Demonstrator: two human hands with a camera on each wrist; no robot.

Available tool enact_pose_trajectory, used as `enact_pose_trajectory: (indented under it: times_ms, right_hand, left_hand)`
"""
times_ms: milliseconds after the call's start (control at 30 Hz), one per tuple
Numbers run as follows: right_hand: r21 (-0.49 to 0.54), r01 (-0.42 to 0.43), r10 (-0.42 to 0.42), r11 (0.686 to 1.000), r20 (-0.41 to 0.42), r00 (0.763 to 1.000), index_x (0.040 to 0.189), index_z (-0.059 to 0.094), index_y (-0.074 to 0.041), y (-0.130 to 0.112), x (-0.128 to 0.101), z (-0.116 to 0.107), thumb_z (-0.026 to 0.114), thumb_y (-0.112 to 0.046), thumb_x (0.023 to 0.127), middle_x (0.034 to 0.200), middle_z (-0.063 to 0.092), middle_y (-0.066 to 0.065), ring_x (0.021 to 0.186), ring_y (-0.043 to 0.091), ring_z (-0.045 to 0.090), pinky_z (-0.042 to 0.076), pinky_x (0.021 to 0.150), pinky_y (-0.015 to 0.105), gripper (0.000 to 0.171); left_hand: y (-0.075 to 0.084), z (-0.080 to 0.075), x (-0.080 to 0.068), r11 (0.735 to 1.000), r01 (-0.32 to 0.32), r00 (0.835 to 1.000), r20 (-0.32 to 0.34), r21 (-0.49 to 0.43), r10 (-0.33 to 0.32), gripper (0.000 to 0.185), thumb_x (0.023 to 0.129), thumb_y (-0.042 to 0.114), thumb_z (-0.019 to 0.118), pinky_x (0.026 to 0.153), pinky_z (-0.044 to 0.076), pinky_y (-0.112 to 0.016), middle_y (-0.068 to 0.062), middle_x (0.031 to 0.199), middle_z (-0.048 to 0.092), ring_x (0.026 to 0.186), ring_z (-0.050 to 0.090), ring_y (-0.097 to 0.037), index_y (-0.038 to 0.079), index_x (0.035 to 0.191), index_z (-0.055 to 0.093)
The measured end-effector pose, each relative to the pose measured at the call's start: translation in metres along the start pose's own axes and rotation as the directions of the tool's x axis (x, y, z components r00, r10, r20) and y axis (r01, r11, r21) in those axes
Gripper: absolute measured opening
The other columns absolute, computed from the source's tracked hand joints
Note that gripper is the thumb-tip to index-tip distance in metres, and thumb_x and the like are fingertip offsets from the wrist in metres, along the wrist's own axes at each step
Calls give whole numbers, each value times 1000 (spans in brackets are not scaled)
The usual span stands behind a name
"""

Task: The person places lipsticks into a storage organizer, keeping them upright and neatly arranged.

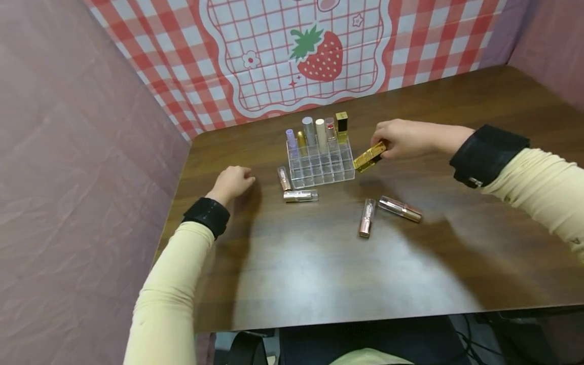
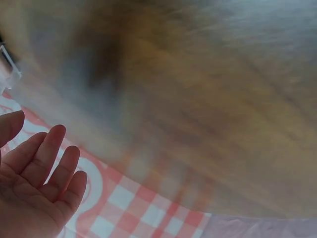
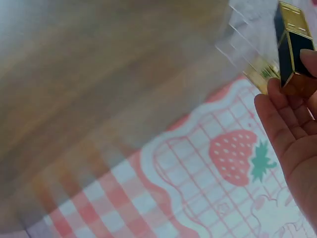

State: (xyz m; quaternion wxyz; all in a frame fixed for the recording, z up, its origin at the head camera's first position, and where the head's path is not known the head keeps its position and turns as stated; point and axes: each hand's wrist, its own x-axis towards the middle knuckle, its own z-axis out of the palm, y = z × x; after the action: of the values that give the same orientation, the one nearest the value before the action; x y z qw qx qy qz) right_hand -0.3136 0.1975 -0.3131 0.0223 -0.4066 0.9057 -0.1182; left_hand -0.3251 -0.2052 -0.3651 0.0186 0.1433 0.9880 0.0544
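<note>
Between thumb and fingers my right hand (image 1: 398,138) pinches a gold and black lipstick (image 1: 368,158), held tilted just right of a clear lipstick organizer (image 1: 323,172). The right wrist view shows the same lipstick (image 3: 292,47) with its black side and gold edges. Several tubes stand in the organizer's rear row, including a purple tube (image 1: 291,138), a cream tube (image 1: 321,133) and another gold and black lipstick (image 1: 341,124). To the organizer's left is my left hand (image 1: 232,181), holding nothing. Its fingers (image 2: 52,144) are loosely bent in the left wrist view.
Two clear-capped rose-gold tubes lie by the organizer's left corner, an upper tube (image 1: 284,179) and a lower tube (image 1: 300,196). Nearer the front are a left tube (image 1: 367,219) and a right tube (image 1: 400,209). Behind the wooden table (image 1: 292,274) hangs a checked strawberry cloth (image 1: 269,66).
</note>
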Motion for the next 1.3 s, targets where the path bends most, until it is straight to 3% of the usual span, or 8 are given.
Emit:
enact_pose_trajectory:
  times_ms: [200,467,700,933,1067,1300]
  right_hand:
    - [-41,-29,29,999,5,1000,103,59,7,-2,30,-14,58,-1,81,95,54,18,80,25,50,44,70,39,24]
    - [-112,-84,78,990,-54,995,110,53,12,-5,57,-14,60,-2,84,103,52,27,92,37,52,45,79,47,30]
    - [-159,-79,62,984,-109,992,113,53,13,-7,64,-11,61,-1,84,104,52,28,96,39,52,44,82,48,33]
    - [-265,-2,-56,964,-209,976,97,63,8,-13,68,2,66,1,80,94,55,23,89,35,53,47,76,44,19]
    - [-301,-31,-51,953,-261,964,97,65,7,-15,69,8,66,1,79,96,55,23,92,37,50,46,78,44,18]
    - [-316,-49,-59,947,-324,944,93,65,9,-15,71,14,60,7,81,89,51,22,80,36,46,42,68,43,12]
  left_hand:
    - [-13,6,-6,998,62,998,25,-11,-62,39,90,23,53,92,41,-46,-20,116,60,108,55,-35,0,120,58]
    - [-16,9,-7,997,71,997,25,-33,-70,39,90,23,54,93,40,-46,-20,119,59,111,54,-35,0,121,57]
    - [-17,9,-7,997,68,997,27,-33,-68,39,90,22,53,94,39,-46,-21,119,58,112,53,-35,-1,121,57]
    - [-15,10,-6,998,49,998,36,-38,-48,39,91,22,52,95,39,-46,-21,119,58,112,53,-35,-2,121,56]
    - [-11,8,-5,997,50,998,46,-58,-47,39,91,22,52,95,39,-45,-20,120,58,111,54,-33,-2,122,56]
    - [-8,6,-2,995,55,997,66,-89,-49,38,92,22,53,93,42,-44,-18,119,59,107,55,-31,-1,121,57]
